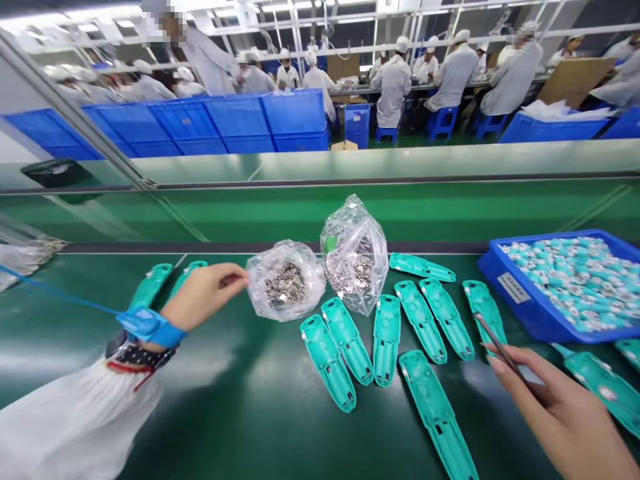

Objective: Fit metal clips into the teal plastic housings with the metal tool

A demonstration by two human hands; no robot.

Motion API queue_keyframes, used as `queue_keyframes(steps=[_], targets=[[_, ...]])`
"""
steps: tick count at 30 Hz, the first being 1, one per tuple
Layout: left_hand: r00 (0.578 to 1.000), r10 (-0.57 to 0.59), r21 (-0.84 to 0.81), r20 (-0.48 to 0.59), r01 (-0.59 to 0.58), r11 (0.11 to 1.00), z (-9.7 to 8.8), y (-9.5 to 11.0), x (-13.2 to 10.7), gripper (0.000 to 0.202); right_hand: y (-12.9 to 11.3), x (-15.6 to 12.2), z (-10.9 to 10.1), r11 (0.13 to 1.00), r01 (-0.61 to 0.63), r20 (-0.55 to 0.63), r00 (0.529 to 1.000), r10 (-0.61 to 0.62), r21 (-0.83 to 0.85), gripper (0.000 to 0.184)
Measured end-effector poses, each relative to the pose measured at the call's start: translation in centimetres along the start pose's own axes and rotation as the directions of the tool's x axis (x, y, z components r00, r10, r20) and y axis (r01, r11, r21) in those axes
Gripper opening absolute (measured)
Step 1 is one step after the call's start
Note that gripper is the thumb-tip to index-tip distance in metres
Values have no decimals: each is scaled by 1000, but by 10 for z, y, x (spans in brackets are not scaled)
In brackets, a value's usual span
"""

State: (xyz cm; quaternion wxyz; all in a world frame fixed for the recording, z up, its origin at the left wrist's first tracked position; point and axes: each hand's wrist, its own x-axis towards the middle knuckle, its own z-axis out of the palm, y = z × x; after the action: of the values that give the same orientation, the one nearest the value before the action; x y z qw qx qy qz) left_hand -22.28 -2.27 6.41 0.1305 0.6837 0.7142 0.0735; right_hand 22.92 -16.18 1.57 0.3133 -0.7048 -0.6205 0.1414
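Note:
My left hand [207, 293], with a blue wrist strap [150, 325], has its thumb and forefinger pinched at the left rim of a clear plastic bag [260, 293] of small metal parts [287, 283]. A second bag [360, 227] with similar silvery parts stands beside it. Tweezers [500, 347], slim and dark, are held in my right hand [565, 413]. Their tip is over a teal plastic housing [483, 300]. Several more open teal housings lie face up in the middle, among them a nearer one [437, 413].
A blue bin [545, 320] full of small teal-and-white parts stands at the right. Two teal housings [153, 283] lie behind my left wrist. Beyond the green ledge [280, 213] are stacked blue crates [295, 113] and several seated co-workers in white [395, 87].

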Motion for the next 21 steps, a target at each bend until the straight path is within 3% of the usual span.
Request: queue_keyframes(steps=[3,7,10,13,21], targets=[[981,186,-88,61,-180,980,36,38,-1,51,-19,-4,10,998,20,97,995,-26,60,28],[983,175,-39,60,-172,984,68,51,10,43,-51,-19,27,974,224,165,960,-226,29,19],[988,126,-97,85,-118,988,72,47,15,37,-65,-33,37,922,343,86,939,-333,-180,27],[989,121,-173,87,-104,979,68,44,15,36,-64,-43,46,858,335,30,936,-352,-390,41],[989,136,-216,59,-121,969,64,41,14,45,-53,-32,60,834,267,-25,948,-318,-483,35]])
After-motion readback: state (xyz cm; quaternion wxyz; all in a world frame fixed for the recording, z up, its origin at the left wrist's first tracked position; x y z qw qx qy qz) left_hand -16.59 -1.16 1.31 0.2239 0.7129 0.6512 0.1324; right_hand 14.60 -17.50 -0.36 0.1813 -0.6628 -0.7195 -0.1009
